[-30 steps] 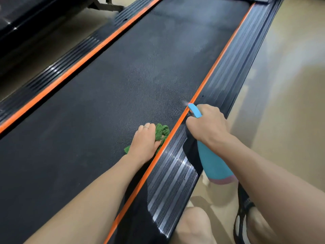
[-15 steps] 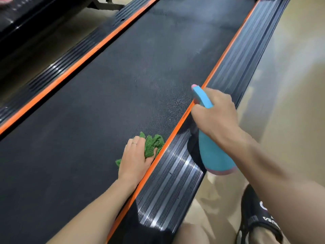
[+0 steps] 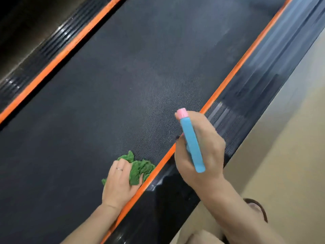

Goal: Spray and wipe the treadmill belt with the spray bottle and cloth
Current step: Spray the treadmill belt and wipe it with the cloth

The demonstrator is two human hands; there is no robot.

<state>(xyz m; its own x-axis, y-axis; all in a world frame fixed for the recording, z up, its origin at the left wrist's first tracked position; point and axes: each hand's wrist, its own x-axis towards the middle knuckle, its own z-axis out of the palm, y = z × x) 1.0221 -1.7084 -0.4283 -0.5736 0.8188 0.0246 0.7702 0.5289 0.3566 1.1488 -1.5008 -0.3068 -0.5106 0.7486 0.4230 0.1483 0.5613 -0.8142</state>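
The black textured treadmill belt (image 3: 123, 85) runs diagonally across the view between two orange stripes. My left hand (image 3: 119, 184) rests on a crumpled green cloth (image 3: 140, 169) and holds it against the belt near the right orange stripe (image 3: 228, 80). My right hand (image 3: 198, 155) grips the blue spray bottle (image 3: 191, 143) over the right side rail. Its pink nozzle (image 3: 182, 113) points up the belt. The bottle's body is hidden under my hand.
A ribbed black side rail (image 3: 255, 95) borders the belt on the right, another rail (image 3: 44, 53) on the left. Beige floor (image 3: 290, 138) lies to the right. A foot in a dark sandal (image 3: 255, 208) stands beside the treadmill at lower right.
My right hand has raised the bottle and turned its head up toward the camera. My left hand with the cloth has slid a little back along the belt.
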